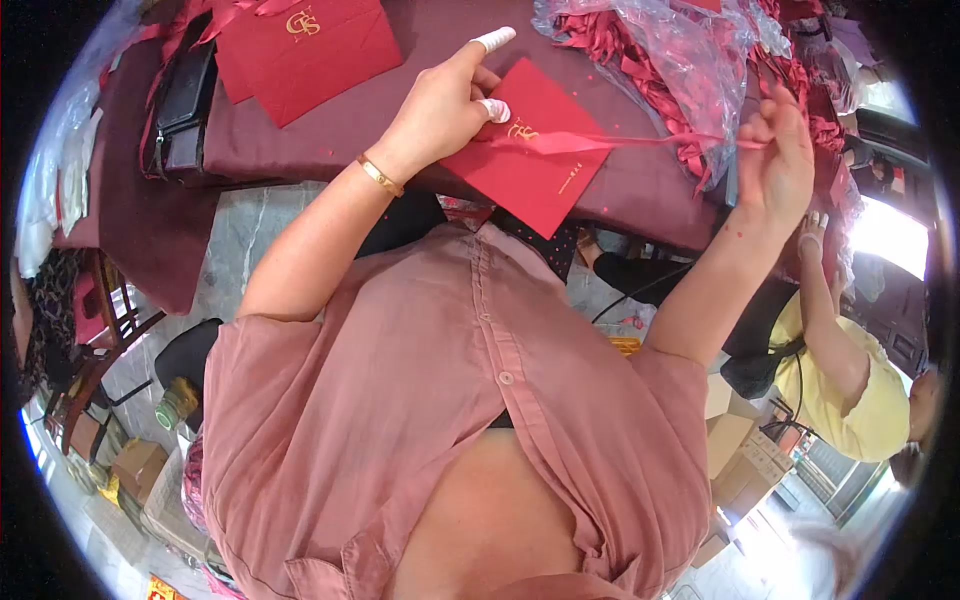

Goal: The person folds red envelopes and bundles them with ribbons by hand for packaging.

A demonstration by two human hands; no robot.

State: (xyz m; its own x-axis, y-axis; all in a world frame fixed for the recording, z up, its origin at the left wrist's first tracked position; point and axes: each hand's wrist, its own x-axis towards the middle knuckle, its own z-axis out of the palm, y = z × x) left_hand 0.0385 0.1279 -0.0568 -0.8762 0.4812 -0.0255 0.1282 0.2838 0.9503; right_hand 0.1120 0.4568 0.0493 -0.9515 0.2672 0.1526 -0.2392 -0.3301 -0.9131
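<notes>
A red paper gift bag (545,185) with a gold monogram lies tilted over the table's near edge. My left hand (445,110) is at its upper left edge, white tape on the thumb and index finger. The taped thumb rests on the bag, the index finger points away, and the other fingers are curled and partly hidden. A pink-red ribbon (600,145) stretches across the bag to the right. Its far end is pinched in my right hand (775,150), raised over the table's right side. The ribbon's left end is hidden near my left hand.
More red gift bags (335,60) lie at the upper left, beside a black case (185,90). Clear plastic (690,75) with bundled red ribbons covers the table's upper right. A person in a yellow top (850,390) is on the right, near cardboard boxes (745,460).
</notes>
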